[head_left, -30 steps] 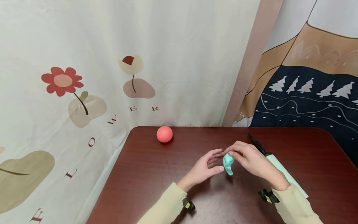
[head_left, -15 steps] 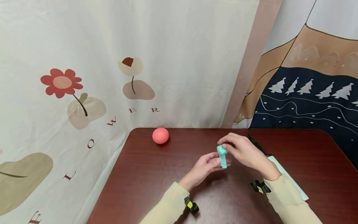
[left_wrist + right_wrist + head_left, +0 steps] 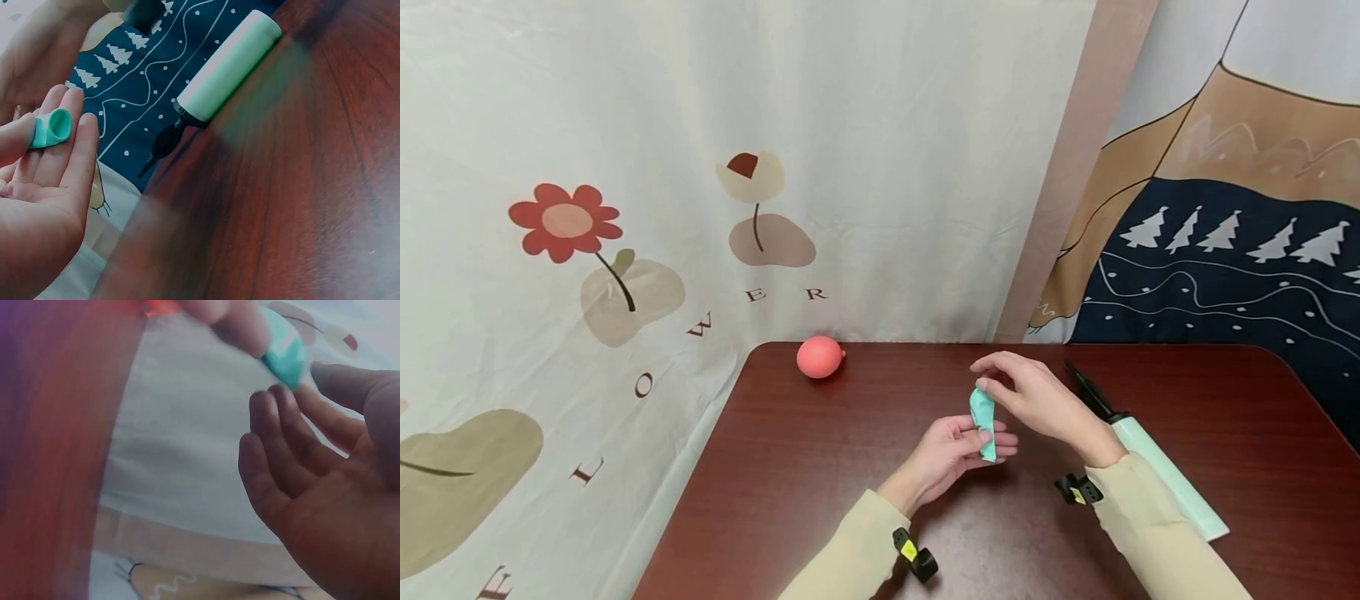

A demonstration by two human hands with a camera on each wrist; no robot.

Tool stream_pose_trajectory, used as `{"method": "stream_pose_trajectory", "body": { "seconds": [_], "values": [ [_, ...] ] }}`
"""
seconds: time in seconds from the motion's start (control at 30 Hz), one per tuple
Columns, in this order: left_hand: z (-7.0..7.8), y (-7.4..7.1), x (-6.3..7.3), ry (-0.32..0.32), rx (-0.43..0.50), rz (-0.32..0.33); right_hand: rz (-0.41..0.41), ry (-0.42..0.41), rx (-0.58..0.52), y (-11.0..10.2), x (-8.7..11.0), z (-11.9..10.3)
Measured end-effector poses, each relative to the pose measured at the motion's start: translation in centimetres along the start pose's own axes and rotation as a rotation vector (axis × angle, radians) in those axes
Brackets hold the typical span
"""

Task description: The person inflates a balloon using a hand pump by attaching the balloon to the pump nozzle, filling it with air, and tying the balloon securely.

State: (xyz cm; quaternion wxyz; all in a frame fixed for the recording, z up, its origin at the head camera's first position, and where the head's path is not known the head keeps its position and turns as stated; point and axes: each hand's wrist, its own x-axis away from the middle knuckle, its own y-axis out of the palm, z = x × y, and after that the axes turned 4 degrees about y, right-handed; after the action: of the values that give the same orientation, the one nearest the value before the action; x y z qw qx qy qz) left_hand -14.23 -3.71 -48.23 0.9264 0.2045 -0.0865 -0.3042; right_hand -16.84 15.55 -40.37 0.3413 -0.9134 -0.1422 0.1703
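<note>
While, in head view, a red balloon (image 3: pixel 819 357) lies at ten o'clock from it, the left hand (image 3: pixel 936 458) pinches the turquoise balloon (image 3: pixel 981 407). In left wrist view, a pump (image 3: pixel 228 65) lies at two o'clock; in right wrist view, the right hand (image 3: pixel 337 506) spreads loosely near it.

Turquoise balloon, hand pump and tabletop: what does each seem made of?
Turquoise balloon: probably latex rubber, satin-looking; it appears thin, limp and softly creased.
Hand pump: likely moulded plastic; smooth pale-green barrel, black nozzle.
Tabletop: wood or wood-look laminate, semi-gloss; dark grain streaks show, but can't settle which.
</note>
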Motion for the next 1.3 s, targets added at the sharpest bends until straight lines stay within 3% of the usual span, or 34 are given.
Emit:
{"method": "stream_pose_trajectory", "body": {
  "seconds": [0.27, 0.5, 0.67, 0.87, 1.1, 1.3],
  "values": [
    [-0.2, -0.5, 1.1, 0.010, 0.182, 0.181, 0.042, 0.127, 0.105, -0.6, 2.8, 2.2],
    [0.0, -1.8, 1.7, 0.087, 0.292, 0.362, 0.100, 0.231, 0.257, -2.3, 7.6, 4.7],
    [0.1, -3.1, 2.1, 0.142, 0.330, 0.451, 0.112, 0.308, 0.324, -3.5, 10.4, 6.8],
    [0.2, -3.9, 2.0, 0.165, 0.357, 0.511, 0.123, 0.417, 0.392, -4.5, 12.9, 9.7],
    [0.4, -4.3, 1.5, 0.182, 0.397, 0.560, 0.022, 0.586, 0.452, -4.9, 14.5, 12.2],
    [0.8, -4.3, 1.5, 0.195, 0.420, 0.582, -0.004, 0.608, 0.454, -4.2, 15.2, 12.8]
  ]
}}
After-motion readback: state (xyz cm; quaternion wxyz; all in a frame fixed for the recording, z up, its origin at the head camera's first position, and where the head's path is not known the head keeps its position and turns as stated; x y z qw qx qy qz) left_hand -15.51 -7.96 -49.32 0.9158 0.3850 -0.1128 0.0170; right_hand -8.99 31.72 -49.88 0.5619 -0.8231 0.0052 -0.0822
